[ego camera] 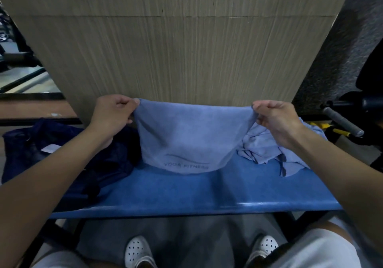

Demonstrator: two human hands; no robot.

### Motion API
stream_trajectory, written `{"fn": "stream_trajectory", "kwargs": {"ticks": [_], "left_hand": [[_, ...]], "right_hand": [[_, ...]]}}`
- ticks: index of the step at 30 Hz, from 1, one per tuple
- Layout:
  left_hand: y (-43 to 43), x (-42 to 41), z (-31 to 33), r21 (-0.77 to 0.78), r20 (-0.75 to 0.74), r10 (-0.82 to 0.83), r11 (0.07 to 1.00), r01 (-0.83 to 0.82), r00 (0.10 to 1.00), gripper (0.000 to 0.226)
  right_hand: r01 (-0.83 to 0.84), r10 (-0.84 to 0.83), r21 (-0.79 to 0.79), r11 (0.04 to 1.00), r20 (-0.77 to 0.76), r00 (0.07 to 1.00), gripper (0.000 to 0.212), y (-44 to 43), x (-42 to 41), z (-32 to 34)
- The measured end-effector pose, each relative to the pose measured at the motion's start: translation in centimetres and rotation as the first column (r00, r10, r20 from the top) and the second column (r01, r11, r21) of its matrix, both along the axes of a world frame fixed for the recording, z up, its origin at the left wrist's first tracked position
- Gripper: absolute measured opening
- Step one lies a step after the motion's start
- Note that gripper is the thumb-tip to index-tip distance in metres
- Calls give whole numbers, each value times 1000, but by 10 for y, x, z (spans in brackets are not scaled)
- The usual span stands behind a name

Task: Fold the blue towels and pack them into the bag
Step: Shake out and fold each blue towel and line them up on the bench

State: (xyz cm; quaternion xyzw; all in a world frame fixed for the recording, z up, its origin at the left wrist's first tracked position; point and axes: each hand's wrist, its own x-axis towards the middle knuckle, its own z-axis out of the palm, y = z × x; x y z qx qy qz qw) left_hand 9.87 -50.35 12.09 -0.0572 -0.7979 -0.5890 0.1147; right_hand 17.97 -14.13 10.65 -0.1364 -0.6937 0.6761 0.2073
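Towel [192, 135]: pale blue, soft nap, held spread by its top corners over the blue surface [186, 191]. Lower edge curved, contact with surface unclear. Left hand [112, 114]: fingers [124, 102] pinched on left corner. Right hand [275, 118]: fingers pinched on right corner. Print near lower edge: wavy line above "YOGA FITNESS". Crumpled towel pile [267, 145] on surface at right. Navy bag [62, 149] at left, white tag unreadable.

Blue towel [186, 131] stretched above bench [186, 193]

Blue bench [186, 191] before wood-grain wall [186, 50]
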Motion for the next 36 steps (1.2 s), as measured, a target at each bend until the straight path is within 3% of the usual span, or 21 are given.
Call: {"fn": "stream_trajectory", "kwargs": {"ticks": [5,17,24,28,33,36], "left_hand": [[1,2,10,-57,-20,10,998,-11,1000,20],[3,2,9,44,-23,-89,995,90,996,15],[2,3,9,-85,-83,-148,986,141,986,15],[-4,0,10,-255,-57,-159,957,139,986,14],[2,-2,13,-508,-166,-130,861,29,978,11],[5,-7,12,-409,-55,-116,909,84,992,12]], "right_hand": [[-58,56,111,992,20,998,18,7,3,8],[22,-25,377,926,3,1000,13,6,3,14],[41,-63,538,842,22,998,4,10,6,9],[36,-66,619,785,26,998,8,16,6,8],[14,-62,679,734,46,997,12,20,7,12],[-10,-68,738,675,76,995,19,20,8,16]]}}
